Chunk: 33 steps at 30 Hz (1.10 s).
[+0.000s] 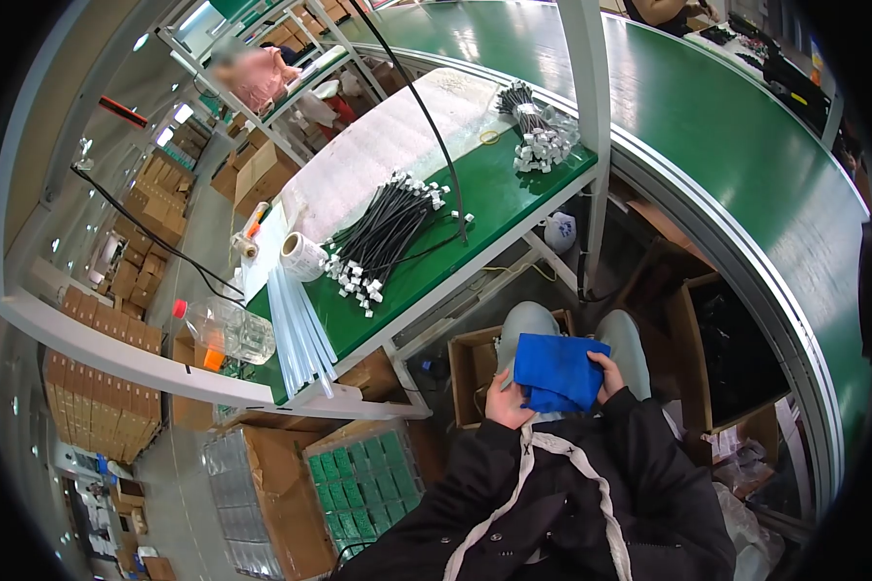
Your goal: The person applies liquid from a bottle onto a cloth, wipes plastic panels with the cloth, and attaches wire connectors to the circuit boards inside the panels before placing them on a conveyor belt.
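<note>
A folded blue cloth (557, 371) rests over my lap, between my two hands. My left hand (505, 403) grips its left edge, with the thumb up along the side and the other fingers partly hidden beneath. At the opposite edge, my right hand (607, 377) pinches the cloth between thumb and fingers. On the green table in front lies a bundle of black cables with white connectors (388, 237), apart from both hands.
On the table are a white roll (303, 256), clear plastic strips (298, 329), a bottle (233, 331) and a second cable bundle (538, 131). A green conveyor (736, 174) curves along the right. Open cardboard boxes (731, 349) and a tray of green parts (363, 479) stand below.
</note>
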### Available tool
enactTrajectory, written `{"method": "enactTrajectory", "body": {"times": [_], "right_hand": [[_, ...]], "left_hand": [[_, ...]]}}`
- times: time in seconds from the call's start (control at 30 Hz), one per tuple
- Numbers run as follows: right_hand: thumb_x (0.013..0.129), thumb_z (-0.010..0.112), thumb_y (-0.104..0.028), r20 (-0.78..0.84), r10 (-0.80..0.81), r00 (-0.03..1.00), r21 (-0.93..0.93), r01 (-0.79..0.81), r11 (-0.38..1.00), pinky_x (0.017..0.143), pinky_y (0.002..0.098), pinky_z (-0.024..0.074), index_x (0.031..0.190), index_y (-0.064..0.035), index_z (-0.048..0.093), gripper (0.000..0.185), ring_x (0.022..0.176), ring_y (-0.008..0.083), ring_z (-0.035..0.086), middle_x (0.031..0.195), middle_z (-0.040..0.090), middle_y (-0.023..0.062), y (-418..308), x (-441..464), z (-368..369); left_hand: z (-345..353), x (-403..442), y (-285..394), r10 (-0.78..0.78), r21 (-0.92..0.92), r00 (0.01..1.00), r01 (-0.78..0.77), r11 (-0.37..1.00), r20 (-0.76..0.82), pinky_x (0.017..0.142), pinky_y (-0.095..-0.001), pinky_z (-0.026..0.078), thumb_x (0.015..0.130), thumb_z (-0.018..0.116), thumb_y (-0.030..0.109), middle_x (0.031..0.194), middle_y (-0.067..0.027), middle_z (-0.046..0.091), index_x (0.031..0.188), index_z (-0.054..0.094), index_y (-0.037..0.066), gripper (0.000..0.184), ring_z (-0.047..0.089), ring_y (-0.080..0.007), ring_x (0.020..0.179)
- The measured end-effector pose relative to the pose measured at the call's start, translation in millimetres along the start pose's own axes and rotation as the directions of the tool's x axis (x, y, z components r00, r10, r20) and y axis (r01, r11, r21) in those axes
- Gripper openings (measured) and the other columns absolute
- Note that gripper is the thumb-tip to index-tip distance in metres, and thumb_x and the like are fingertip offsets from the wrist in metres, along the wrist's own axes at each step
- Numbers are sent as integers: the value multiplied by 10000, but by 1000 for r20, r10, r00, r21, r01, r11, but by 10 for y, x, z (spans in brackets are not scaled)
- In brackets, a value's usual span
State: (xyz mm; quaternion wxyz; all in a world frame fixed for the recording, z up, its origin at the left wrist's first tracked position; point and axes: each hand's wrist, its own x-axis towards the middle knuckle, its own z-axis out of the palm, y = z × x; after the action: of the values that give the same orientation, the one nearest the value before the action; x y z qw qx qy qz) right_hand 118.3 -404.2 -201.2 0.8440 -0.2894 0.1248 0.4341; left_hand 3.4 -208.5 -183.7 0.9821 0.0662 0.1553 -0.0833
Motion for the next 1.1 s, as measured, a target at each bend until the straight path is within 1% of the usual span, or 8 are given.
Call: {"method": "enactTrajectory", "body": {"times": [0.1,0.53,0.7,0.8,0.87,0.93,1.0,1.1], "right_hand": [[820,554,-252,-7,-2,1000,-10,2,1000,905,396,444,1156,20,501,436,981,269,585,1106,586,148,37,26,33],[819,555,-244,5,12,1000,5,-12,1000,908,397,442,1156,21,496,433,974,269,585,1101,588,145,-20,-34,58],[820,566,-258,-5,7,1000,-9,-7,1000,890,401,462,1113,31,527,413,959,264,599,1063,604,148,-14,-60,86],[823,564,-255,-1,13,1000,-36,-13,999,900,404,453,1123,27,520,414,967,268,594,1073,600,150,28,9,23],[826,558,-245,0,69,998,-2,-69,998,917,410,436,1146,19,506,419,981,276,586,1095,590,154,20,8,-2],[828,557,-245,13,40,999,-7,-39,999,916,411,437,1148,19,506,418,980,276,587,1099,589,154,36,6,-16],[830,556,-244,31,37,999,-6,-36,999,916,409,436,1150,19,506,417,983,274,586,1103,588,153,0,-6,34],[830,560,-239,53,75,996,16,-75,997,916,404,438,1146,20,510,411,988,269,585,1101,589,149,12,-52,83]], "left_hand": [[-32,39,-12,41,-1,996,-41,999,-80,953,-442,347,844,484,376,1191,-92,540,1201,501,103,449,479,-265,1113],[98,10,-12,13,50,1000,-11,999,-28,976,-447,332,854,467,359,1186,-86,542,1204,494,95,439,471,-263,1123],[149,-14,-25,18,85,995,-10,996,-96,966,-441,345,845,482,365,1196,-80,533,1202,497,105,442,475,-257,1115],[212,-90,2,9,121,964,25,992,-265,960,-447,350,843,488,371,1204,-79,525,1201,499,111,442,472,-251,1121],[146,-154,-105,319,629,943,-192,754,-95,963,-438,354,848,486,375,1195,-78,529,1204,500,114,442,473,-247,1121],[123,-145,-121,311,628,943,-172,759,-119,970,-431,356,854,483,376,1192,-86,533,1213,493,107,449,477,-250,1121],[203,-70,26,-22,110,945,62,992,-327,980,-427,355,860,480,373,1194,-102,535,1228,479,89,465,485,-259,1121],[154,18,-27,68,105,988,-53,993,-140,992,-467,348,839,498,419,1245,-161,498,1250,441,24,573,484,-308,1140]]}}
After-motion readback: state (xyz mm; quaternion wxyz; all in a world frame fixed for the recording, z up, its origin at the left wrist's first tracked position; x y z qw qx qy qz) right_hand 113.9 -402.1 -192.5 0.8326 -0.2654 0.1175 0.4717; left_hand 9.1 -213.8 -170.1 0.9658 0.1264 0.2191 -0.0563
